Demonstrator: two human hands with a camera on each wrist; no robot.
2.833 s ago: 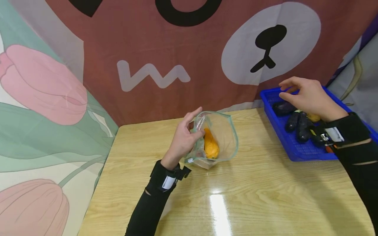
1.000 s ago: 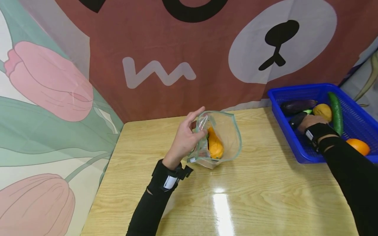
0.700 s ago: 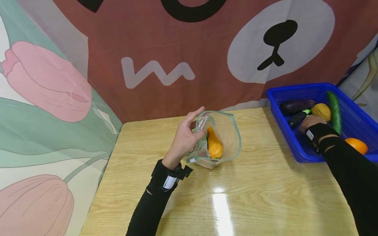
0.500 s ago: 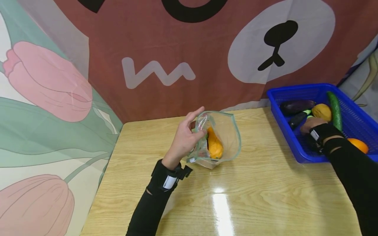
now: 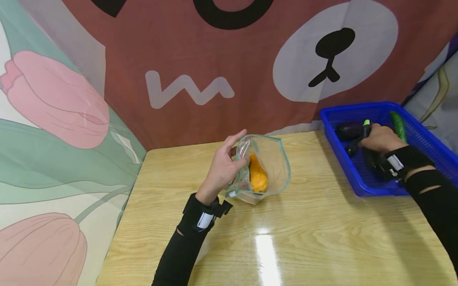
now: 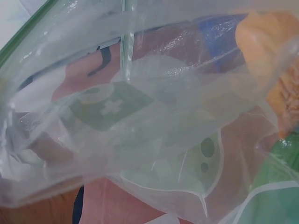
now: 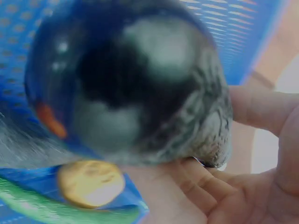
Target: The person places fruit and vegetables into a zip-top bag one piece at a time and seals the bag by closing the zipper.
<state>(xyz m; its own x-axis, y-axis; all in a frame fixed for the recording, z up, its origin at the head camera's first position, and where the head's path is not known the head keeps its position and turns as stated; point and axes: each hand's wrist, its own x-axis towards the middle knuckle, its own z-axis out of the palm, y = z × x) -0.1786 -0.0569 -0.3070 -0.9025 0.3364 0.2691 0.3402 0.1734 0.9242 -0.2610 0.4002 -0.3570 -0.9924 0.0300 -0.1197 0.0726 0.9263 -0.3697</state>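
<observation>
Plastic bag [image 5: 276, 169] pinched in left grip [image 5: 222, 170], eggplant [image 7: 126, 88] in right grip [image 5: 383, 139], wrist labels [image 5: 205, 221] illegible

The green-tipped eggplant [image 7: 131, 84] is gleaming near-black, the basket [image 5: 379, 192] is showing blue, the squash [image 5: 258, 180] is glowing orange, the bag [image 5: 276, 167] is looking translucent and green-edged, and the counter [image 5: 322, 230] is showing yellowish wood grain.

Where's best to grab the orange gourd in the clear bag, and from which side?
I'd probably pinch the orange gourd by its narrow neck, coming from above: the other end bulges wide, and the clear bag gapes upward around it.
</observation>
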